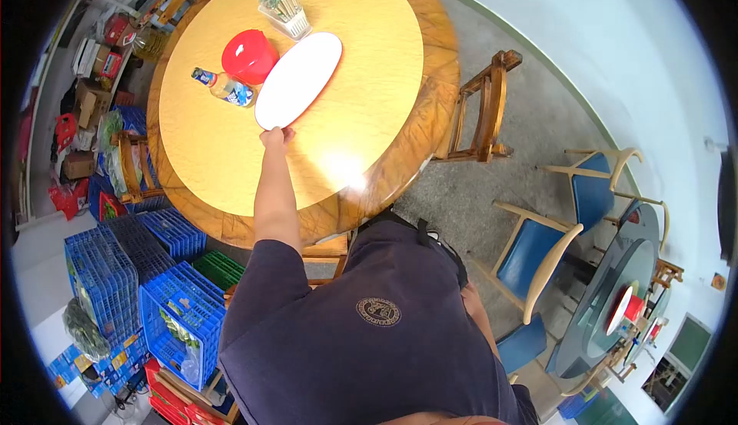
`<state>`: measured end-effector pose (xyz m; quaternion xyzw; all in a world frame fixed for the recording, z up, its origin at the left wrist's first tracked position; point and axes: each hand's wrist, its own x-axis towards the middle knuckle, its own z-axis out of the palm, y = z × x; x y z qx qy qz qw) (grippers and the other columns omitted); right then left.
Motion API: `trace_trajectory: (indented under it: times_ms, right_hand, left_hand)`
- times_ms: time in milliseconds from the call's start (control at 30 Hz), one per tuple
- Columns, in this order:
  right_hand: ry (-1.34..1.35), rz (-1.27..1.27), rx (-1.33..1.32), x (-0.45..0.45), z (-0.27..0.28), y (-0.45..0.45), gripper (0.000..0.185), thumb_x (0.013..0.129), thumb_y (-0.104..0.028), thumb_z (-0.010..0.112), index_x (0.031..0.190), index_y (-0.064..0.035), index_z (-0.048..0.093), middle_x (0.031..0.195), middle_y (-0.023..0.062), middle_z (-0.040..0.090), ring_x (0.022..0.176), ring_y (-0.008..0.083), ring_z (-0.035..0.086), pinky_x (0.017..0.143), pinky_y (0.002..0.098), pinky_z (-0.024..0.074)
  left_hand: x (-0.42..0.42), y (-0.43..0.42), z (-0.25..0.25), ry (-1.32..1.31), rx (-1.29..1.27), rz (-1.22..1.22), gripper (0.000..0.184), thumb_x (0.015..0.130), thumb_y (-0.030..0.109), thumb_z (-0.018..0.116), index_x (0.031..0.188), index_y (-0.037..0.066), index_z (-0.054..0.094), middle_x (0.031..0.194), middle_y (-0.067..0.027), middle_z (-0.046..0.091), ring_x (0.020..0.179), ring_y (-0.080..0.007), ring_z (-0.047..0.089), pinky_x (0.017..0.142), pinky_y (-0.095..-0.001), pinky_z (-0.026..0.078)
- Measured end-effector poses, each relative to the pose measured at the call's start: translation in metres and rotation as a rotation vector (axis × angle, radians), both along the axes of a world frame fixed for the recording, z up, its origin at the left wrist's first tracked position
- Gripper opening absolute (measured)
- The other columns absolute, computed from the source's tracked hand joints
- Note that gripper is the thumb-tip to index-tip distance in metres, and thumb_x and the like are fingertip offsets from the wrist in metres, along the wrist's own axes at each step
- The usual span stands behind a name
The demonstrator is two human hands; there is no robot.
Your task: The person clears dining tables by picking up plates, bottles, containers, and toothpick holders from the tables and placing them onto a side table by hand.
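My left hand (277, 136) reaches out over the round table and holds the near end of a white oval plate (300, 79), its fingers closed at the rim. The plate lies slantwise on the yellow tabletop (346, 117). Touching or very near its left side is a red round container (250, 56). A glass bottle with a blue label (223, 88) is just left of that. Beyond the plate's far end stands a clear holder (290, 19) with a green plant-like top. My right forearm hangs at my side; the right hand does not show.
Wooden chairs (492, 110) stand around the table. Blue-seated chairs (530, 256) and another round table (615, 294) are on the right. Blue plastic crates (181, 317) are stacked at the lower left, below cluttered shelves (92, 110).
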<state>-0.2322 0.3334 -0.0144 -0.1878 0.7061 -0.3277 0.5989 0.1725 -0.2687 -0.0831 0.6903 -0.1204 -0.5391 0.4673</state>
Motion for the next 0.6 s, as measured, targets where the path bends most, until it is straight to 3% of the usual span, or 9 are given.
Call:
trace_trajectory:
  times_ms: [100, 167, 267, 367, 467, 533, 600]
  right_hand:
    - [0.028, -0.080, 0.049, 0.007, -0.014, 0.013, 0.033, 0.085, -0.010, 0.049, 0.117, -0.0072, 0.057, 0.086, 0.0020, 0.061, 0.068, 0.0165, 0.058, 0.063, 0.0315, 0.0477]
    - [0.085, -0.299, 0.024, 0.028, 0.010, -0.019, 0.031, 0.085, -0.011, 0.047, 0.113, -0.0063, 0.058, 0.087, 0.0046, 0.063, 0.070, 0.0207, 0.060, 0.067, 0.0357, 0.0486]
    - [0.639, 0.147, 0.344, 0.015, -0.048, 0.010, 0.030, 0.087, -0.014, 0.042, 0.107, -0.0013, 0.060, 0.091, 0.0096, 0.065, 0.081, 0.0252, 0.062, 0.075, 0.0387, 0.0478]
    - [0.602, 0.149, 0.532, 0.017, -0.063, 0.010, 0.032, 0.089, -0.018, 0.038, 0.097, 0.0019, 0.061, 0.092, 0.0145, 0.064, 0.085, 0.0278, 0.062, 0.077, 0.0390, 0.0469]
    - [0.253, -0.035, 0.323, 0.013, -0.041, 0.010, 0.033, 0.090, -0.022, 0.038, 0.090, 0.0000, 0.063, 0.085, 0.0126, 0.065, 0.076, 0.0275, 0.063, 0.067, 0.0394, 0.0485]
    - [-0.093, -0.379, 0.440, 0.016, 0.002, -0.023, 0.033, 0.091, -0.024, 0.038, 0.085, -0.0026, 0.063, 0.079, 0.0104, 0.064, 0.068, 0.0248, 0.061, 0.058, 0.0378, 0.0481]
    - [-0.539, -0.632, 0.551, 0.013, 0.005, -0.023, 0.031, 0.091, -0.023, 0.039, 0.081, -0.0058, 0.062, 0.075, 0.0076, 0.062, 0.062, 0.0205, 0.060, 0.051, 0.0343, 0.0469]
  left_hand:
    - [0.004, 0.004, -0.006, 0.001, 0.068, -0.100, 0.023, 0.080, -0.005, 0.048, 0.102, -0.011, 0.045, 0.082, -0.0181, 0.059, 0.059, -0.0237, 0.062, 0.051, -0.0344, 0.059]
    - [0.001, 0.014, -0.002, -0.028, 0.105, -0.098, 0.022, 0.079, -0.005, 0.050, 0.100, -0.011, 0.047, 0.081, -0.0179, 0.060, 0.060, -0.0242, 0.062, 0.051, -0.0344, 0.059]
    - [-0.012, 0.043, 0.004, -0.049, 0.111, -0.067, 0.023, 0.078, -0.003, 0.053, 0.098, -0.011, 0.046, 0.078, -0.0171, 0.059, 0.060, -0.0244, 0.062, 0.052, -0.0345, 0.059]
    - [-0.017, 0.073, 0.006, 0.022, 0.116, -0.094, 0.021, 0.079, -0.002, 0.053, 0.096, -0.011, 0.047, 0.077, -0.0167, 0.058, 0.058, -0.0243, 0.061, 0.051, -0.0357, 0.059]
    - [-0.021, 0.100, 0.009, 0.074, 0.095, -0.098, 0.017, 0.081, 0.001, 0.052, 0.092, -0.010, 0.048, 0.075, -0.0154, 0.057, 0.058, -0.0235, 0.060, 0.051, -0.0346, 0.058]
    - [-0.019, 0.110, 0.009, 0.092, 0.110, -0.114, 0.015, 0.082, 0.002, 0.053, 0.091, -0.009, 0.048, 0.076, -0.0144, 0.057, 0.061, -0.0235, 0.060, 0.053, -0.0342, 0.059]
    - [-0.015, 0.113, 0.002, 0.105, 0.115, -0.115, 0.015, 0.082, 0.002, 0.052, 0.091, -0.009, 0.048, 0.077, -0.0142, 0.056, 0.062, -0.0236, 0.060, 0.054, -0.0341, 0.058]
